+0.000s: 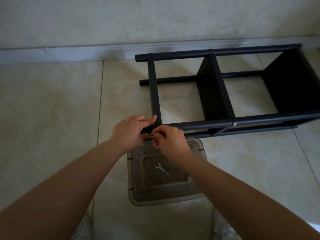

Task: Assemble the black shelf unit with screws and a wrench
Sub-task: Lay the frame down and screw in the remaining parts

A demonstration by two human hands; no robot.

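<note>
1. Black shelf unit (216, 90) lying on its side on the tiled floor (52, 110), right of centre and far from the viewer, close to the wall (103, 19)
2. Left hand (129, 131) curled round the near left end of the shelf's front tube (242, 121), index finger stretched up against the upright bar (155, 89)
3. Right hand (170, 138) just beside the left, fingertips pinched together at the same tube end; what lies between them too small to tell
4. Clear plastic box (166, 196) on the floor below both hands, near the viewer
5. Silver wrench (161, 168) lying flat inside the box, untouched
6. Small screw (188, 178) resting in the box, right of the wrench
7. Screw head (234, 124) seated in the front tube, further right
</note>
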